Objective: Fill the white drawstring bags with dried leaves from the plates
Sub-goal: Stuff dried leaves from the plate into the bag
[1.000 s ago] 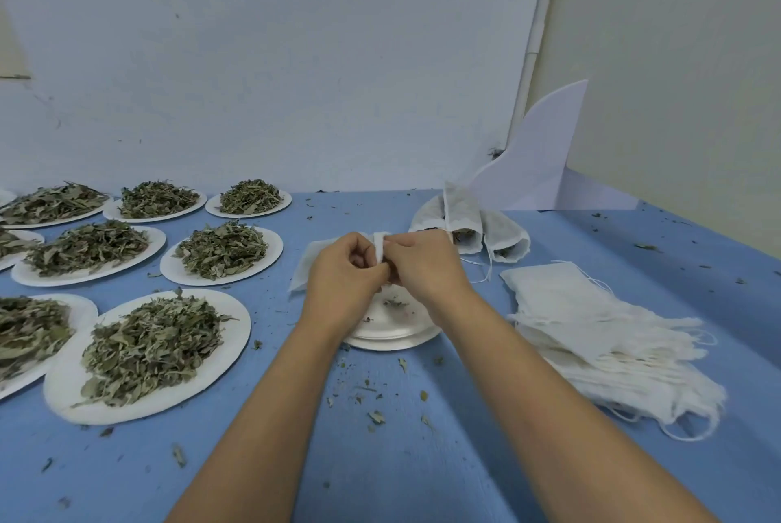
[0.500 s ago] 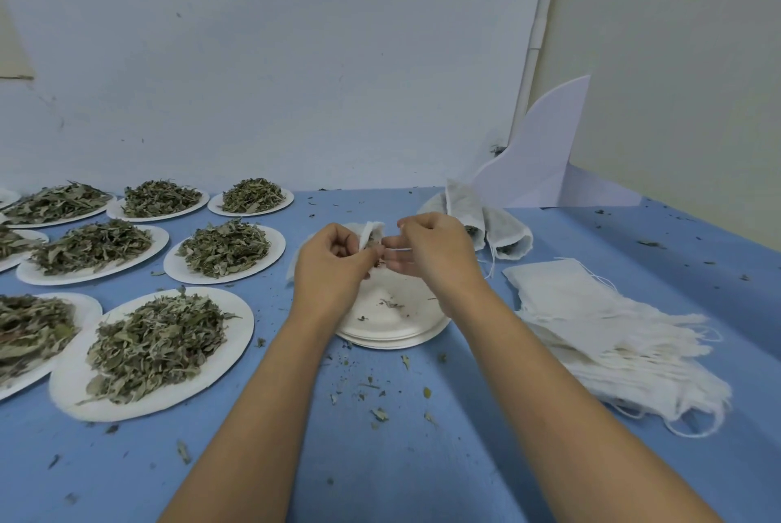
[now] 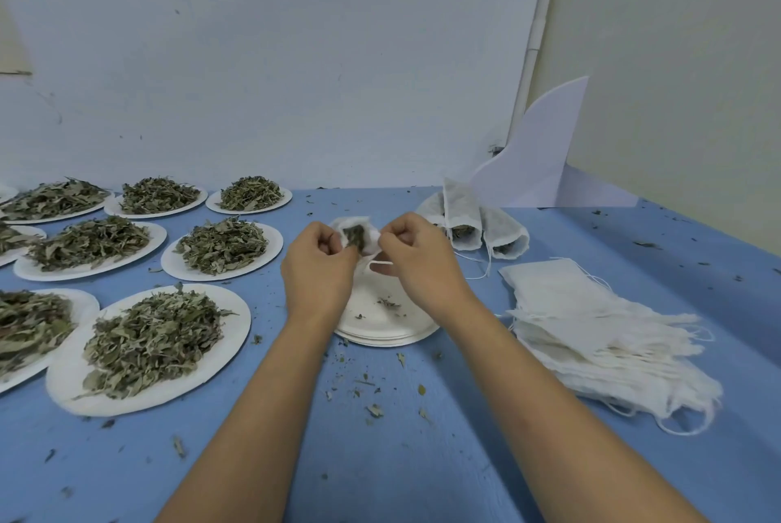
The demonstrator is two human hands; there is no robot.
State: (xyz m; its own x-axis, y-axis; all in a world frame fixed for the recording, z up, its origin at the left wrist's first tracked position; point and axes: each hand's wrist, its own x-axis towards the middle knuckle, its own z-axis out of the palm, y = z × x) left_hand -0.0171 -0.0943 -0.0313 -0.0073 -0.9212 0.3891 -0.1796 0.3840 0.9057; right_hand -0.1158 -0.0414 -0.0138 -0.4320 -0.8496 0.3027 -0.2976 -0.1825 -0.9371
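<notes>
Blue counter is carrying everything: your left grip and right grip are both clamping on the mouth of the white drawstring bag, leaves showing inside, over the emptied plates at 12 o'clock. Filled bags are lying at 1 o'clock. Judging by the empty-bag stack at 3 and heaped plates at 9 to 10, most filling is remaining; nothing is blocking your reach.

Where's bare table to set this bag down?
Set the bag right rear: mostly bare table right of the filled bags, behind the empty-bag stack. The near strip between your forearms holds only crumbs. Left is crowded with leaf plates.
</notes>
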